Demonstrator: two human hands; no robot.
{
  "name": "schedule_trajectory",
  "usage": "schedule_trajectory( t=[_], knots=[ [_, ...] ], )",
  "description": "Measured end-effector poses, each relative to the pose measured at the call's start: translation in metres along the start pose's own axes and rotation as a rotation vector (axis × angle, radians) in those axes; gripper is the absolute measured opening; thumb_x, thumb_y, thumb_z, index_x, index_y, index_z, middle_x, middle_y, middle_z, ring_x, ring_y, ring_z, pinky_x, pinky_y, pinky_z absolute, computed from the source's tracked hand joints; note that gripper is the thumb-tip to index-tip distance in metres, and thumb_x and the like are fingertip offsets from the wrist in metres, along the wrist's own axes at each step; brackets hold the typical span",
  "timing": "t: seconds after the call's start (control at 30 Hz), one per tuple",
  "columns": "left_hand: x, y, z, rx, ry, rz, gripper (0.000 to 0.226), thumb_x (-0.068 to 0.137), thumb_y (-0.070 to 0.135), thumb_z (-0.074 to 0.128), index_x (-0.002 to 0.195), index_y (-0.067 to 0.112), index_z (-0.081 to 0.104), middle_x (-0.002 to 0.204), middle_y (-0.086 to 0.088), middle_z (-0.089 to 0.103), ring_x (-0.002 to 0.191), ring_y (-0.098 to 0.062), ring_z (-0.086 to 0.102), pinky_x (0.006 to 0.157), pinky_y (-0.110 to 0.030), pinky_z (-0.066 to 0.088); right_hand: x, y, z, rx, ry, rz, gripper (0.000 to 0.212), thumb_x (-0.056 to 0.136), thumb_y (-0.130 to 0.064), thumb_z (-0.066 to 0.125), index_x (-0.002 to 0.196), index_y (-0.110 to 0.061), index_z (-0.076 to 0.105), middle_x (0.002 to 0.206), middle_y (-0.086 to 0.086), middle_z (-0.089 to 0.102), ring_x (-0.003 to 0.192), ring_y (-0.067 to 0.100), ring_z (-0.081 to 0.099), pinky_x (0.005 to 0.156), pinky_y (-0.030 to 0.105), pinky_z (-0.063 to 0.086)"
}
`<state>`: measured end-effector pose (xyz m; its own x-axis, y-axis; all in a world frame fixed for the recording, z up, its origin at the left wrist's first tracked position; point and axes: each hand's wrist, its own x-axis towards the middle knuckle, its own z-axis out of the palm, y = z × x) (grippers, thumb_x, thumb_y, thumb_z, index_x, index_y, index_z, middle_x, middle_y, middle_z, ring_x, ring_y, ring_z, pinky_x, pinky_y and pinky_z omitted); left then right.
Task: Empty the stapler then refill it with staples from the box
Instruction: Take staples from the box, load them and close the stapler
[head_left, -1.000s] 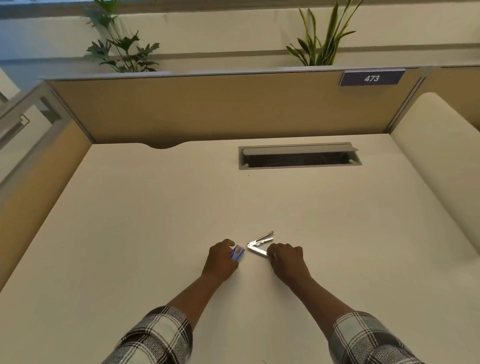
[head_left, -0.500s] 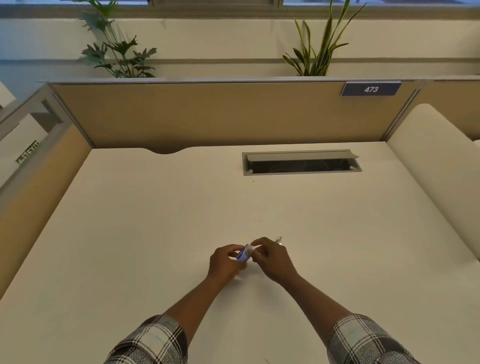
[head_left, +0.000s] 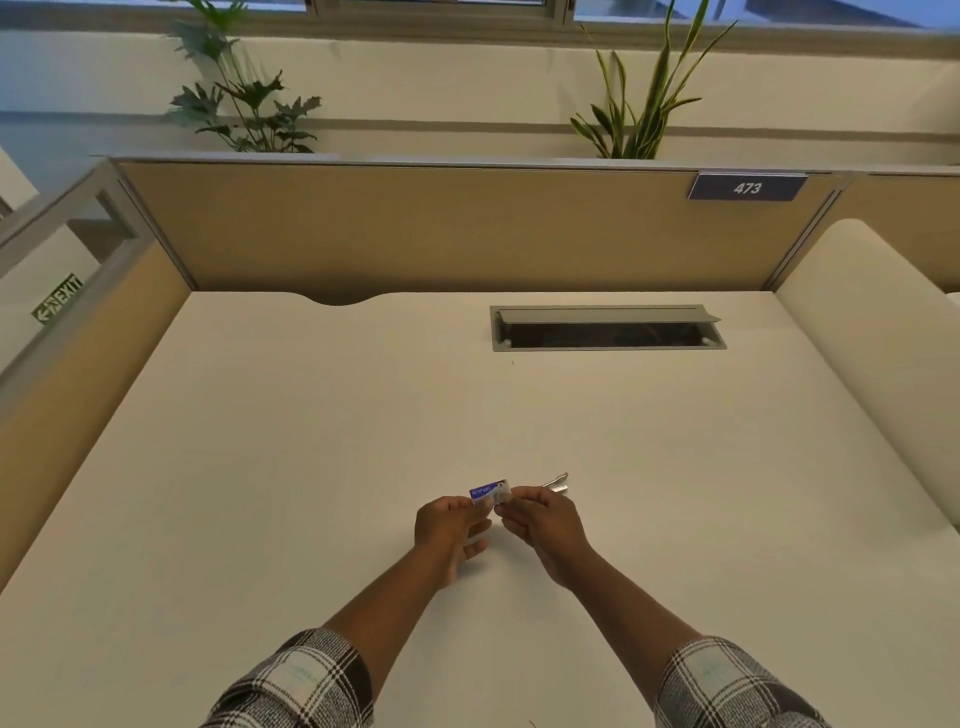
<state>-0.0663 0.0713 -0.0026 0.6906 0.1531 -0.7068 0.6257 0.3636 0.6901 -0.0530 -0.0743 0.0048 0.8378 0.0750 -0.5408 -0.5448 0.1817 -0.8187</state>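
A small blue and white staple box is held just above the cream desk between both hands. My left hand pinches its left end. My right hand pinches its right end with thumb and fingertips. Behind my right hand the small metal stapler lies on the desk, mostly hidden by the fingers; only its silver tip shows. Whether the box is open I cannot tell.
A grey cable hatch with its flap raised is set into the desk at the back. Tan partition panels close off the back and left side. A cream rounded divider runs along the right edge.
My right hand left the stapler on the desk and came over to the box held by my left hand. Both hands now grip the box and have lifted it slightly.
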Motion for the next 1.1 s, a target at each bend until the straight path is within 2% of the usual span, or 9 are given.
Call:
schedule_trajectory(
  t=[0.2, 0.3, 0.43, 0.6, 0.67, 0.8, 0.93, 1.0, 1.1],
  knots=[
    [-0.005, 0.001, -0.001, 0.028, 0.052, 0.08, 0.014, 0.08, 0.005, 0.075, 0.089, 0.0, 0.065, 0.084, -0.019, 0.071, 0.07, -0.026, 0.069, 0.064, -0.033, 0.059, -0.005, 0.001, 0.001, -0.032, 0.039, 0.032, 0.017, 0.09, -0.011, 0.06, 0.101, -0.001, 0.066, 0.093, 0.014, 0.076, 0.087, 0.023, 0.074, 0.071, 0.03, 0.055],
    [-0.006, 0.002, 0.001, 0.018, 0.069, 0.092, 0.012, 0.083, 0.004, 0.071, 0.093, -0.002, 0.068, 0.081, -0.018, 0.069, 0.068, -0.025, 0.067, 0.061, -0.031, 0.058, -0.005, -0.002, -0.001, -0.11, 0.054, 0.006, 0.015, 0.088, -0.015, 0.061, 0.098, -0.004, 0.065, 0.091, 0.01, 0.076, 0.084, 0.02, 0.074, 0.071, 0.03, 0.053],
    [-0.007, 0.003, 0.003, 0.015, 0.054, 0.103, 0.011, 0.085, 0.004, 0.069, 0.095, 0.0, 0.069, 0.081, -0.015, 0.069, 0.071, -0.023, 0.066, 0.066, -0.032, 0.059, -0.007, -0.008, -0.004, -0.268, 0.121, -0.12, 0.014, 0.084, -0.017, 0.066, 0.094, -0.007, 0.064, 0.088, 0.009, 0.075, 0.079, 0.018, 0.073, 0.069, 0.031, 0.055],
    [-0.007, 0.004, 0.004, -0.003, 0.041, 0.098, 0.005, 0.089, 0.004, 0.062, 0.091, 0.005, 0.067, 0.091, -0.014, 0.071, 0.081, -0.025, 0.069, 0.075, -0.039, 0.06, -0.007, -0.013, -0.01, -0.324, 0.117, -0.151, 0.017, 0.086, -0.006, 0.053, 0.099, -0.011, 0.063, 0.089, 0.009, 0.075, 0.075, 0.014, 0.074, 0.063, 0.024, 0.055],
    [-0.007, 0.005, 0.006, -0.045, 0.022, 0.098, 0.006, 0.09, 0.001, 0.06, 0.092, 0.002, 0.065, 0.093, -0.016, 0.071, 0.085, -0.027, 0.07, 0.075, -0.039, 0.059, -0.008, -0.013, -0.011, -0.348, 0.124, -0.18, 0.019, 0.085, -0.003, 0.05, 0.099, -0.012, 0.06, 0.087, 0.01, 0.074, 0.074, 0.015, 0.074, 0.065, 0.026, 0.057],
    [-0.005, 0.004, 0.008, -0.074, 0.027, 0.134, 0.014, 0.083, 0.001, 0.071, 0.093, -0.006, 0.064, 0.096, -0.023, 0.072, 0.083, -0.031, 0.073, 0.07, -0.036, 0.061, -0.008, -0.01, -0.013, -0.412, 0.121, -0.275, 0.01, 0.084, 0.0, 0.055, 0.086, -0.007, 0.063, 0.084, 0.008, 0.072, 0.072, 0.019, 0.074, 0.066, 0.031, 0.06],
    [-0.005, 0.003, 0.009, -0.076, 0.036, 0.181, 0.016, 0.081, 0.0, 0.074, 0.09, -0.008, 0.062, 0.095, -0.027, 0.071, 0.079, -0.031, 0.072, 0.066, -0.032, 0.062, -0.005, -0.008, -0.012, -0.543, 0.113, -0.293, 0.02, 0.083, -0.001, 0.056, 0.083, -0.012, 0.073, 0.085, 0.002, 0.075, 0.068, 0.011, 0.074, 0.073, 0.034, 0.06],
    [-0.005, 0.003, 0.01, -0.058, 0.045, 0.202, 0.015, 0.08, -0.001, 0.073, 0.089, -0.008, 0.062, 0.095, -0.027, 0.071, 0.08, -0.032, 0.072, 0.069, -0.034, 0.062, -0.005, -0.009, -0.01, -0.606, 0.13, -0.301, 0.017, 0.082, -0.009, 0.06, 0.084, -0.015, 0.076, 0.081, -0.003, 0.076, 0.067, 0.006, 0.071, 0.072, 0.028, 0.056],
    [-0.005, 0.002, 0.01, -0.02, 0.05, 0.227, 0.015, 0.079, 0.0, 0.075, 0.085, -0.006, 0.062, 0.096, -0.026, 0.071, 0.081, -0.033, 0.073, 0.076, -0.038, 0.062, -0.007, -0.012, -0.004, -0.7, 0.174, -0.322, 0.014, 0.079, -0.025, 0.067, 0.082, -0.017, 0.077, 0.08, -0.007, 0.075, 0.066, 0.0, 0.062, 0.063, 0.015, 0.042]
  ],
)
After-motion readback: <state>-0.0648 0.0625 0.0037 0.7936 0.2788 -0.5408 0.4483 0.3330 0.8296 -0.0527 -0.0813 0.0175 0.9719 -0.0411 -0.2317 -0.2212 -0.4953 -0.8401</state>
